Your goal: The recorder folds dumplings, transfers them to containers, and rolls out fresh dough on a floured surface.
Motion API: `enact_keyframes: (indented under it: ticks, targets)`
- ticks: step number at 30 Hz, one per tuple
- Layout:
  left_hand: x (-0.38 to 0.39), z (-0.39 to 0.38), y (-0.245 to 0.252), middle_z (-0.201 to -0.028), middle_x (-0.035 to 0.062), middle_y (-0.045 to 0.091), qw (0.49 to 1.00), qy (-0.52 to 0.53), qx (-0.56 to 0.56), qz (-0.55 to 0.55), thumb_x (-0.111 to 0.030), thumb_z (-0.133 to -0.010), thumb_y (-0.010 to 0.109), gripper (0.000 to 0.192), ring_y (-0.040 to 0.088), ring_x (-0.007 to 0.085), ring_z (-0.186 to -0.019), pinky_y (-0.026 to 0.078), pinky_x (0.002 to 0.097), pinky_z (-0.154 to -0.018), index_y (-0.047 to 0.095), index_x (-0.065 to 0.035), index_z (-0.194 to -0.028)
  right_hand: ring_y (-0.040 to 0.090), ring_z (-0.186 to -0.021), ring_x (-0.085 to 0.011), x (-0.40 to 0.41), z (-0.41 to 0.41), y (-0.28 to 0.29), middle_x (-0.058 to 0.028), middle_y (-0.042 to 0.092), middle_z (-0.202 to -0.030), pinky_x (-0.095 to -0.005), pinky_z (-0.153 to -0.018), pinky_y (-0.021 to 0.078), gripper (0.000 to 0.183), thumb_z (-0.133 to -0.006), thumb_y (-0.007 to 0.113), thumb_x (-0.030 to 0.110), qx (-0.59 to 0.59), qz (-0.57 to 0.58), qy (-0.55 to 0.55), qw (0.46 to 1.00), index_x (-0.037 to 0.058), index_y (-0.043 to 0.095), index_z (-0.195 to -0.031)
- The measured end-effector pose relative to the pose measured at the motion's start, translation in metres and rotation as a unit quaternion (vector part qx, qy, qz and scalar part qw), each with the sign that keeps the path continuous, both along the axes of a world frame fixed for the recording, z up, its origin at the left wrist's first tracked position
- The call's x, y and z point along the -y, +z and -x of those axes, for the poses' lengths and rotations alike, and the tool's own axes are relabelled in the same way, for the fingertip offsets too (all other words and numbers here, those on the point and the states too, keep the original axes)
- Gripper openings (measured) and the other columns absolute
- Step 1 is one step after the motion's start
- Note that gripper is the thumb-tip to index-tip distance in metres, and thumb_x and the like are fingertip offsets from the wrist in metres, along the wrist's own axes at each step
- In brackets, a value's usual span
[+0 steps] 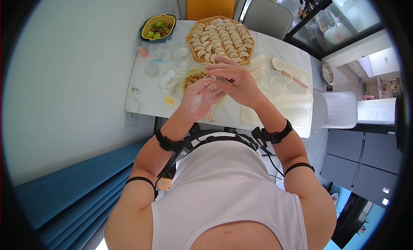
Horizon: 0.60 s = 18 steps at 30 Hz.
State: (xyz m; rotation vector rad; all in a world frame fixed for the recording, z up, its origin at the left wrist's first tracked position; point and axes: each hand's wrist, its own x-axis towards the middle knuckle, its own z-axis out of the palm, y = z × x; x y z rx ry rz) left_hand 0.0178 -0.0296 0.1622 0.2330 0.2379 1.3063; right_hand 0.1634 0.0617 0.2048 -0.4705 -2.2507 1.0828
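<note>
My left hand (200, 96), dusted with flour, is cupped around a dumpling wrapper (213, 82), its palm facing up. From the right, the fingers of my right hand (234, 80) reach over and pinch the same piece of dough. Partly hidden beneath both hands is a bowl of minced filling (193, 78), and chopsticks (210, 117) show below my left hand. Just beyond the hands, an octagonal woven tray (190, 46) carries rows of folded dumplings (222, 40). A rolling pin (294, 79) lies on the floured mat (277, 101) at the right, near a round stack of wrappers (278, 63).
A yellow basket of green fruit (158, 27) stands at the table's back left. Plastic bags (158, 51), a clear cup (151, 69) and a yellow spill (169, 100) are on the left. Chairs (267, 17) stand behind and at the right. A person (292, 1) is beyond the glass door.
</note>
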Motion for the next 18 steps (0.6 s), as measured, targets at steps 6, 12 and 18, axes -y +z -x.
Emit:
enact_keyframes:
  ticks: [6, 12, 18]
  targets:
    - [0.000, -0.003, 0.002, -0.094, 0.0005, 0.061, 1.000, 0.005, -0.018, 0.005, -0.022, -0.096, 0.044, 0.020, 0.057, 0.0128, -0.094, 0.043, 0.0331, -0.094, 0.058, -0.0111, -0.106, 0.045, -0.130, -0.0297, 0.005, -0.003, 0.007, -0.0066, 0.068, -0.114, -0.0398, -0.105, 0.0388, 0.027, -0.079, 0.066, -0.001, -0.007, 0.045, 0.005, 0.999, 0.0030, 0.070, -0.105]
    - [0.003, -0.004, 0.021, -0.095, 0.0013, 0.060, 0.998, 0.005, -0.012, 0.058, -0.035, -0.097, 0.040, 0.033, 0.057, 0.0136, -0.092, 0.043, 0.0333, -0.092, 0.056, -0.0088, -0.109, 0.052, -0.123, -0.0313, 0.004, -0.003, -0.001, -0.0078, 0.071, -0.106, -0.0411, -0.105, 0.0386, 0.018, -0.078, 0.066, -0.002, -0.038, -0.017, 0.017, 0.999, 0.0023, 0.072, -0.095]
    - [0.002, 0.001, 0.001, -0.115, 0.0070, 0.060, 0.993, -0.048, 0.104, -0.015, -0.048, -0.100, 0.029, 0.053, 0.058, 0.0199, -0.100, 0.043, 0.0375, -0.091, 0.049, -0.0066, -0.127, 0.052, -0.123, -0.0324, 0.004, -0.001, 0.000, -0.0082, 0.070, -0.105, -0.0433, -0.106, 0.0380, 0.019, -0.076, 0.069, 0.002, 0.046, -0.133, 0.022, 0.990, 0.0041, 0.071, -0.096]
